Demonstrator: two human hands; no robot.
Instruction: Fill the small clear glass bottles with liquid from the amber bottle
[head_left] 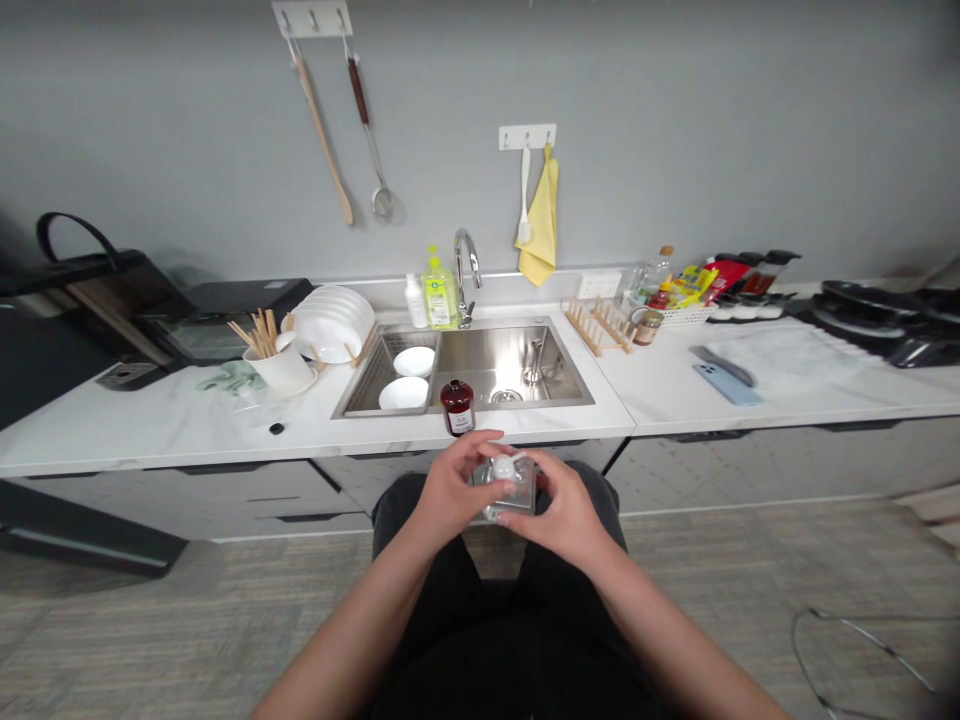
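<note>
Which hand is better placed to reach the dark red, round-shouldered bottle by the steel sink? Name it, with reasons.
Left, probably: the left hand sits nearest the bottle, while the right hand is farther right. Both touch the clear, boxy container, so the right would have to steady it alone.

The location was a kitchen. A marble-patterned countertop (652, 385) ran above base cabinets (255, 492) and contained an inset stainless-steel sink (480, 355) with a gooseneck faucet (469, 262). Two white bowls (403, 393) sat at the sink's left side. White dishes (330, 320) stood racked beside chopsticks (264, 332) in a canister (282, 372). A long-handled wooden spoon (323, 140) and a strainer ladle (360, 90) hung from a wall-mounted hook rail (311, 20).
</note>
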